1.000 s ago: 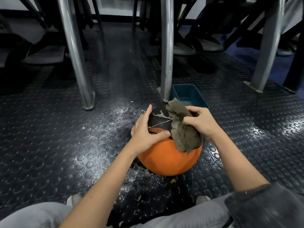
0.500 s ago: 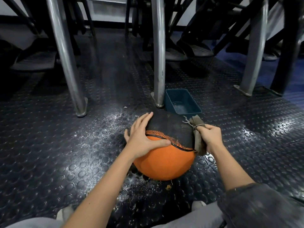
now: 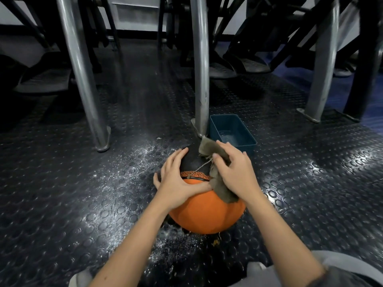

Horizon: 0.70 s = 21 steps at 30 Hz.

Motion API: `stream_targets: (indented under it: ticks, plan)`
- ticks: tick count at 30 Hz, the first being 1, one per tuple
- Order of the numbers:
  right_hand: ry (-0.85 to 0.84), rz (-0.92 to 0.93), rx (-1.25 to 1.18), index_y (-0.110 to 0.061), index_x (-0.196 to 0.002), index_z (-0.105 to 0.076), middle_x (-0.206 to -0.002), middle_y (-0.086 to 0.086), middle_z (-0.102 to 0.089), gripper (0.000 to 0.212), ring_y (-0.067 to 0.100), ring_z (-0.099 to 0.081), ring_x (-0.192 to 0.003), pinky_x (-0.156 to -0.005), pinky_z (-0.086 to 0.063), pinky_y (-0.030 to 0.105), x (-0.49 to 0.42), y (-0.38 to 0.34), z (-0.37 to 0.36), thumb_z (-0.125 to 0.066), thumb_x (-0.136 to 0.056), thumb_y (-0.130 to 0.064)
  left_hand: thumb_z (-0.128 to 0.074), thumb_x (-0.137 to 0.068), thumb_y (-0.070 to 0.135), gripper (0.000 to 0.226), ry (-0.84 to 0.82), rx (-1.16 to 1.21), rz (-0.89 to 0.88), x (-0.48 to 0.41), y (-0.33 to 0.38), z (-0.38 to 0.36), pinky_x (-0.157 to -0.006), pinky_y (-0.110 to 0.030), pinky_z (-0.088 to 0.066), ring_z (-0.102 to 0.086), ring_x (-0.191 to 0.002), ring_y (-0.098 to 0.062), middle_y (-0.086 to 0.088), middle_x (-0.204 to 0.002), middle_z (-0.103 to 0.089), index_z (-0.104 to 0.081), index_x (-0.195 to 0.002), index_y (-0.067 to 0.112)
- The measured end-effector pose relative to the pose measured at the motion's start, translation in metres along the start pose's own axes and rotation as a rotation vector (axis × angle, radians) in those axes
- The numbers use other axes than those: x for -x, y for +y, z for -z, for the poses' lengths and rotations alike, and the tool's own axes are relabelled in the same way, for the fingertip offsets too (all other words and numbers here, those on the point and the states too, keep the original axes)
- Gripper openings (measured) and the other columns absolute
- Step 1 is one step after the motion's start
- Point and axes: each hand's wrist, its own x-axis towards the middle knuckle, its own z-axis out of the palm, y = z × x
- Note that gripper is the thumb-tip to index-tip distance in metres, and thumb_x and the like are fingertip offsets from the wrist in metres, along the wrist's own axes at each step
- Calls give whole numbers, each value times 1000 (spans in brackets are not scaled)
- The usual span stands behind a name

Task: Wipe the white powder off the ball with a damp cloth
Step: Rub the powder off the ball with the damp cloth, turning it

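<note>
An orange and black ball (image 3: 207, 214) sits on the dark studded floor in front of me. My left hand (image 3: 176, 181) lies spread over the ball's left top, fingers on the black half and thumb along the seam. My right hand (image 3: 236, 172) presses a grey-brown frayed cloth (image 3: 222, 189) flat against the ball's upper right side, fingers spread over it. The cloth's ends stick out beyond my fingers and below my palm. A loose thread trails across the black part. White powder (image 3: 132, 175) is scattered on the floor to the left and under the ball.
A small teal tub (image 3: 232, 131) holding a little water stands just behind the ball, next to a metal pole (image 3: 201, 79). Another metal leg (image 3: 83, 79) rises at the left and one (image 3: 323, 65) at the right. My knees are at the bottom edge.
My right hand carried the cloth from the ball's right side up onto its upper right top. The left hand stayed on the ball.
</note>
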Motion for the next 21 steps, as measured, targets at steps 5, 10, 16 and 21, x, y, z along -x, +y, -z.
stream_targets:
  ticks: [5, 10, 16, 21]
  plan:
    - [152, -346, -148, -18, -84, -63, -83, 2, -66, 16, 20, -60, -85, -75, -44, 32, -7, 23, 13, -52, -95, -22, -65, -34, 85, 120, -34, -6, 10, -6, 9, -2, -115, -54, 3, -11, -141, -10, 21, -151, -14, -20, -140, 52]
    - [153, -642, -429, 1, -102, -64, -105, 30, -62, 23, 37, -62, -88, -76, -49, 43, -9, 46, 13, -53, -95, -18, -54, -33, 85, 110, -19, 17, 36, -5, 2, 3, -116, -54, 0, -14, -141, -12, 22, -150, -15, -16, -133, 58]
    - [295, -382, -522, -18, -84, -66, -81, 4, -66, 17, 8, -60, -74, -69, -47, 23, -9, 18, 18, -53, -95, -18, -51, -34, 86, 110, 27, 13, 25, -1, 1, -1, -116, -53, 1, -12, -140, -10, 22, -149, -15, -16, -134, 57]
    - [-9, 133, -89, -20, -109, -68, -101, -8, -67, 19, 2, -57, -94, -83, -42, 15, -5, -16, -5, -59, -91, -18, -47, -34, 82, 118, 38, -8, 64, -9, 3, -3, -115, -52, -5, -17, -140, -15, 16, -151, -19, -22, -143, 45]
